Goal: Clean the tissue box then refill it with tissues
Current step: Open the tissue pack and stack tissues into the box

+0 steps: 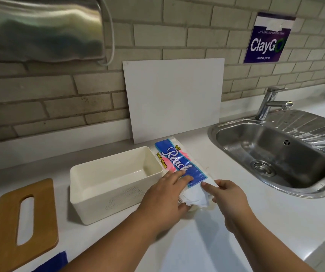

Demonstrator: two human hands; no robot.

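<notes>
One tissue box (116,181) sits open and empty mid-frame on the surface (255,232), with one paper-towel pack (179,161) just beside its right wall. The left grip (165,193) holds the pack down, thumb round its near end. The right grip (228,195) pinches the torn wrapper. Best to pin the pack firmly and draw the stack out square. One wooden lid (4,232) lies lower left.

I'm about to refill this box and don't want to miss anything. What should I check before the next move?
1. Tissue box empty inside: ok.
2. Wooden lid off, lying left of the box: ok.
3. Paper towel pack open at its near end, tissue showing: ok.
4. Left hand holds the pack, right hand pinches its open end: ok.
5. Box interior dry: cannot tell.
</notes>
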